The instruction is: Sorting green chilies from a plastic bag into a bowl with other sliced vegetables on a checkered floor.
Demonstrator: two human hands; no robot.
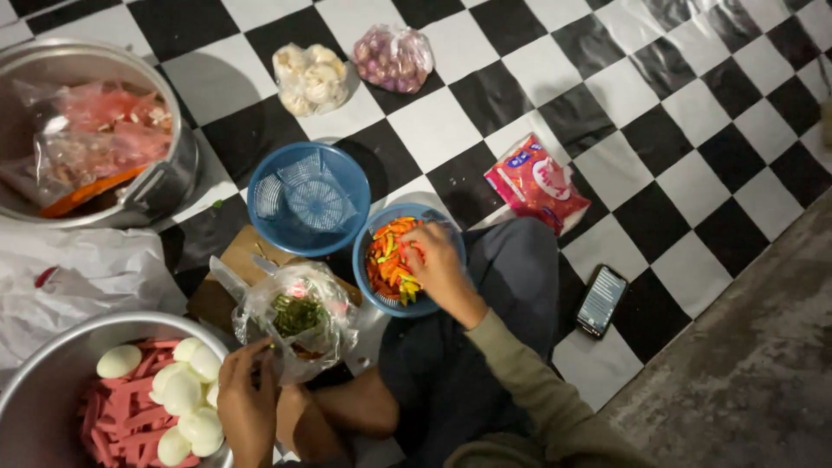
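Chillies (392, 260), red, orange and green, fill the small blue bowl (371, 227) right of the clear plastic bag (299, 314). The left hand (247, 400) grips that bag's lower edge; the right hand (440, 260) reaches into the bowl, fingers pinched among chillies.

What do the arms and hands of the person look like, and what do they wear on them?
The right hand is bare, and its arm has a long olive-green sleeve reaching the wrist. The left hand is bare too, with no glove; no sleeve shows on its forearm. No rings or watch can be made out.
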